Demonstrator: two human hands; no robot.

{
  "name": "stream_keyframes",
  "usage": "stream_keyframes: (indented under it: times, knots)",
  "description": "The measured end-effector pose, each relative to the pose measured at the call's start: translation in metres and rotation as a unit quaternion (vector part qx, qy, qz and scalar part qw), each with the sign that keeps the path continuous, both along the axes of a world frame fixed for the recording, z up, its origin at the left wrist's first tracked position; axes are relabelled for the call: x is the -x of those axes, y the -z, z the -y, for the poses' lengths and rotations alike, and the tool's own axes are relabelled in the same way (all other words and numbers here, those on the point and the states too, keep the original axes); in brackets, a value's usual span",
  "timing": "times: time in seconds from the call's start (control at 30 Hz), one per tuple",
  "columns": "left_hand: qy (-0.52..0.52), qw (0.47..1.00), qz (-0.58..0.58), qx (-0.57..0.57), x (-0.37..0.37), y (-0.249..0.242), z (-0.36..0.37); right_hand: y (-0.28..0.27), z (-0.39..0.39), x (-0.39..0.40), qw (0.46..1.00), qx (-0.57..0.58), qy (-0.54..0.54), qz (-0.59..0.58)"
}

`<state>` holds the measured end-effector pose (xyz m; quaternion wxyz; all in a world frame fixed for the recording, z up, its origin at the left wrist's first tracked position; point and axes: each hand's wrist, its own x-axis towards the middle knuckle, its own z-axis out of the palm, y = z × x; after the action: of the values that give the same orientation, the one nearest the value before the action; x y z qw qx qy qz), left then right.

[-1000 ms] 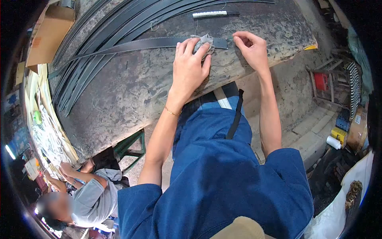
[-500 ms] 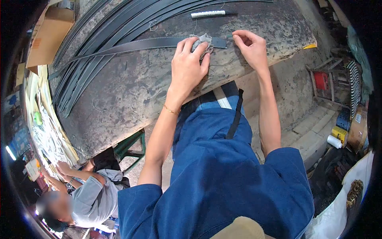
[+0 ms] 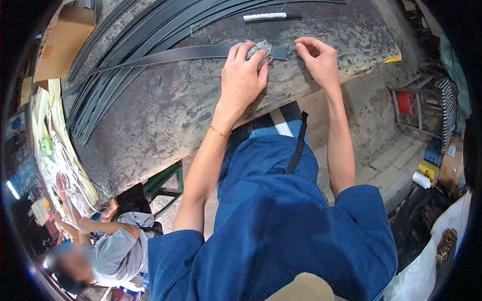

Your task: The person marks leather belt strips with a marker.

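Clutching crumpled cloth (image 3: 262, 51), left hand (image 3: 243, 70) overlies flat stitched strap (image 3: 186, 53); right hand (image 3: 318, 59) pinched, contents unclear

Dk-grey single strap (image 3: 193, 52) & lt-grey cloth (image 3: 263, 49) against a mottled blk/brn bench (image 3: 160, 108).
Single strap & strap bundle (image 3: 145, 37): dk grey w/ pale dashed edge lines. Marker (image 3: 263, 17): wht w/ dk lettering, blk at R end. Wearer's shirt (image 3: 296, 220): plain navy; cap (image 3: 304, 289): tan; bracelet (image 3: 219, 132): gold-col. Co-worker's shirt (image 3: 118, 251): lt grey. Cardboard box (image 3: 63, 45): brn. Metal frame (image 3: 171, 186): dk grn. Far R: striped fabric (image 3: 446, 113), blk-&-wht bands; container (image 3: 428, 170), yel; roll (image 3: 421, 179), wht; boxy item (image 3: 405, 103), red.
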<state>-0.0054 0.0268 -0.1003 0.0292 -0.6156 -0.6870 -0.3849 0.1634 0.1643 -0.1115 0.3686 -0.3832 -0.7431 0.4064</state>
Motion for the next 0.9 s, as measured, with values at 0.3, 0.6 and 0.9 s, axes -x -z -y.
stream_keyframes:
  times: [0.3, 0.6, 0.9]
  knots:
    - [0.009, 1.0, -0.018, 0.002, 0.0012, 0.0033, -0.0048, -0.0033, 0.0012, -0.001, 1.0, 0.006, -0.008, 0.014]
    - [0.002, 1.0, -0.019, -0.013, -0.0014, 0.0035, -0.0079, -0.0061, 0.0024, -0.0023, 0.999, -0.018, -0.016, 0.039]
    - [-0.013, 1.0, -0.008, -0.001, -0.0082, 0.0051, -0.0087, -0.0058, 0.004, -0.0007, 0.999, -0.033, -0.012, 0.035]
